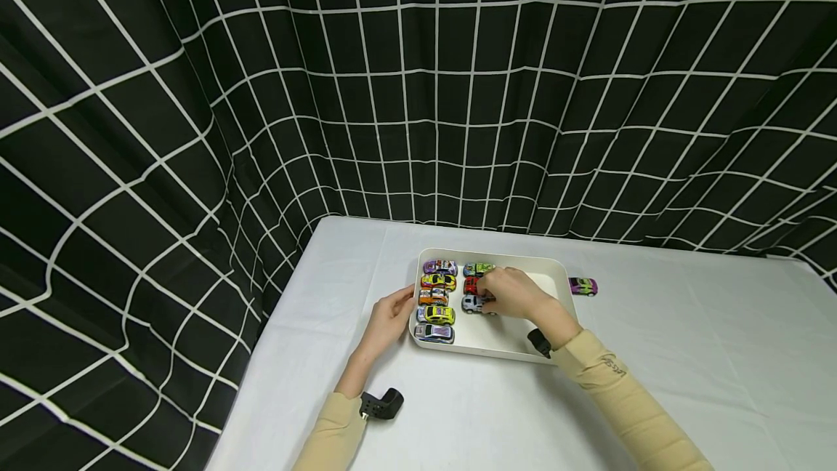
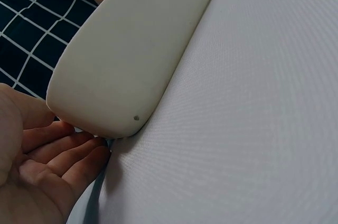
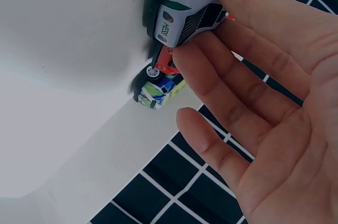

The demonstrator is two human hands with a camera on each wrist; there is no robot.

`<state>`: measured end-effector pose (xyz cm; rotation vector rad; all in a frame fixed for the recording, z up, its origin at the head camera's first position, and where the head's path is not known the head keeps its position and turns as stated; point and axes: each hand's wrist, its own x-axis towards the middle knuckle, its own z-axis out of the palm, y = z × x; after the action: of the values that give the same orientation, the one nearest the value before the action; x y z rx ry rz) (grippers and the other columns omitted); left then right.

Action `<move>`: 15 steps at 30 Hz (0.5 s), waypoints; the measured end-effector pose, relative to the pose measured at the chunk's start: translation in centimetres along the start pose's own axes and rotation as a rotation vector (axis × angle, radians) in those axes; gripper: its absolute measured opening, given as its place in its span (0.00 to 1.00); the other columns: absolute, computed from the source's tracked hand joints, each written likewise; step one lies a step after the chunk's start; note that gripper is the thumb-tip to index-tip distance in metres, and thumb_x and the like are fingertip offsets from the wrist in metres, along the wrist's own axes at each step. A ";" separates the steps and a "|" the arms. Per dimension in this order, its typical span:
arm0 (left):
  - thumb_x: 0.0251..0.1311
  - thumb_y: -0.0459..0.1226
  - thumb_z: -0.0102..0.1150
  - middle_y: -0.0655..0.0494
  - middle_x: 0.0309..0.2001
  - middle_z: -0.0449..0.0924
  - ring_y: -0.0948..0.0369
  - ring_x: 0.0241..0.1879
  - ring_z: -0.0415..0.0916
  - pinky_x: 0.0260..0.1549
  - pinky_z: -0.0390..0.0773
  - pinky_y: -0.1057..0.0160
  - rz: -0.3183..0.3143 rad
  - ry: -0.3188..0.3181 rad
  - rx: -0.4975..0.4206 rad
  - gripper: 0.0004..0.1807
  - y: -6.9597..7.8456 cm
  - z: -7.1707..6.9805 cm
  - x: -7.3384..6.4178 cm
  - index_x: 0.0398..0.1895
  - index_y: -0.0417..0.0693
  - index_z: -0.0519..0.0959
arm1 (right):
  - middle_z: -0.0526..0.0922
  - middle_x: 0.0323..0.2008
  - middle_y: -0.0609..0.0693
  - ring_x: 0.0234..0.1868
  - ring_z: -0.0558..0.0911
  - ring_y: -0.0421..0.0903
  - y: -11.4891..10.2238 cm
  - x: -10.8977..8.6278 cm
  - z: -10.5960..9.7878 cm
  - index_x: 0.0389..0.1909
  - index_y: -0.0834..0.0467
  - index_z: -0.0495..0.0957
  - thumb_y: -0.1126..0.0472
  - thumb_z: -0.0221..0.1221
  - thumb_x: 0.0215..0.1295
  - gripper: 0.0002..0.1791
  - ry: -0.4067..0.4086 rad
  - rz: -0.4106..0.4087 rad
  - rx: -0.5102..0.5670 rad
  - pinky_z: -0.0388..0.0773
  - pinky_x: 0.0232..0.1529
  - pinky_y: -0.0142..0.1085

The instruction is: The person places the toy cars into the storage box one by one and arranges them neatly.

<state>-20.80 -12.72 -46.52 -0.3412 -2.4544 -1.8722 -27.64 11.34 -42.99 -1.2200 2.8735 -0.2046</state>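
Note:
My right hand pinches a silver-white toy car between thumb and fingers, inside a white tray. The car sits on the tray floor, directly in front of a red toy car. Behind that is a green-and-blue toy car. At the tray's left end, my left hand touches the outer wall with loosely extended fingers. Along that end runs a column of several toy cars, including a yellow-and-red one, an orange-and-white one and a silver striped one.
A purple-and-green toy car lies on the white-covered table, just outside the tray's right wall. Black curtains with a white grid hang behind the table and at the left.

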 end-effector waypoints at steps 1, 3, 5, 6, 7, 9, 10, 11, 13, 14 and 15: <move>0.66 0.27 0.45 0.28 0.53 0.71 0.42 0.52 0.72 0.52 0.74 0.54 -0.002 -0.002 0.003 0.20 0.1 0.0 0.0 0.58 0.22 0.65 | 0.77 0.21 0.44 0.21 0.67 0.37 0.0 0.0 0.0 0.22 0.56 0.79 0.60 0.71 0.44 0.09 -0.003 0.002 0.001 0.71 0.26 0.37; 0.66 0.27 0.45 0.28 0.53 0.71 0.42 0.52 0.72 0.52 0.74 0.55 -0.004 -0.005 0.003 0.20 0.3 -0.1 -0.1 0.58 0.22 0.65 | 0.77 0.21 0.44 0.20 0.66 0.38 0.0 0.0 0.0 0.22 0.56 0.79 0.60 0.71 0.44 0.09 -0.005 0.005 0.001 0.71 0.25 0.36; 0.66 0.27 0.46 0.28 0.52 0.71 0.42 0.52 0.73 0.52 0.74 0.54 0.000 -0.004 0.004 0.20 0.1 -0.1 0.0 0.58 0.22 0.65 | 0.77 0.21 0.44 0.20 0.66 0.38 0.0 0.0 0.0 0.22 0.56 0.79 0.60 0.71 0.44 0.09 -0.004 0.007 0.000 0.71 0.25 0.36; 0.66 0.27 0.46 0.28 0.52 0.71 0.42 0.51 0.73 0.52 0.74 0.54 0.002 -0.004 0.004 0.20 0.0 0.0 0.0 0.57 0.21 0.65 | 0.77 0.21 0.44 0.20 0.66 0.38 0.0 0.0 0.0 0.22 0.56 0.79 0.60 0.71 0.44 0.09 -0.003 0.006 -0.001 0.70 0.25 0.36; 0.66 0.27 0.46 0.28 0.52 0.71 0.42 0.51 0.73 0.51 0.74 0.54 0.003 -0.003 0.003 0.19 -0.1 0.0 0.1 0.57 0.21 0.65 | 0.77 0.21 0.44 0.20 0.66 0.38 0.0 0.0 0.0 0.22 0.56 0.79 0.60 0.71 0.44 0.10 -0.004 0.006 0.000 0.70 0.25 0.36; 0.66 0.27 0.46 0.29 0.52 0.71 0.42 0.52 0.73 0.52 0.74 0.53 0.002 0.004 0.002 0.20 -1.0 0.1 0.3 0.57 0.22 0.65 | 0.77 0.21 0.44 0.20 0.66 0.38 0.1 0.0 0.0 0.21 0.56 0.78 0.60 0.71 0.44 0.09 -0.002 0.003 0.000 0.70 0.25 0.36; 0.66 0.28 0.46 0.29 0.53 0.71 0.43 0.52 0.73 0.52 0.74 0.53 0.003 0.008 0.002 0.20 -1.5 0.2 0.4 0.58 0.23 0.66 | 0.77 0.21 0.44 0.20 0.66 0.38 0.1 0.0 0.0 0.21 0.56 0.79 0.60 0.71 0.44 0.09 -0.001 0.001 0.000 0.70 0.25 0.36; 0.66 0.28 0.47 0.30 0.53 0.71 0.43 0.52 0.73 0.52 0.74 0.54 0.003 0.012 0.002 0.20 -1.9 0.3 0.5 0.58 0.24 0.66 | 0.78 0.22 0.45 0.21 0.67 0.38 0.1 0.0 0.0 0.22 0.56 0.79 0.60 0.71 0.44 0.09 0.002 -0.002 -0.001 0.70 0.25 0.36; 0.66 0.30 0.47 0.32 0.54 0.72 0.45 0.52 0.73 0.52 0.74 0.56 -0.001 0.020 0.007 0.20 -2.9 0.4 0.8 0.58 0.26 0.67 | 0.78 0.22 0.45 0.21 0.67 0.38 0.2 -0.1 -0.2 0.22 0.56 0.79 0.59 0.71 0.45 0.09 0.013 -0.007 -0.005 0.70 0.25 0.36; 0.66 0.31 0.48 0.33 0.54 0.72 0.46 0.53 0.73 0.53 0.74 0.57 -0.005 0.023 0.008 0.20 -3.3 0.4 0.8 0.59 0.27 0.67 | 0.78 0.22 0.45 0.21 0.67 0.38 0.2 -0.2 -0.3 0.22 0.56 0.79 0.59 0.71 0.45 0.09 0.021 -0.007 -0.006 0.70 0.24 0.36; 0.66 0.31 0.48 0.34 0.54 0.72 0.47 0.53 0.73 0.53 0.74 0.58 -0.006 0.026 0.009 0.20 -3.4 0.5 0.9 0.59 0.29 0.68 | 0.78 0.22 0.45 0.21 0.67 0.38 0.3 -0.2 -0.5 0.22 0.56 0.79 0.59 0.70 0.46 0.09 0.033 -0.011 -0.009 0.69 0.24 0.36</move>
<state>-22.28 -13.01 -49.77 -0.3079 -2.4488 -1.8555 -27.72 11.77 -42.54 -1.2461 2.8992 -0.2137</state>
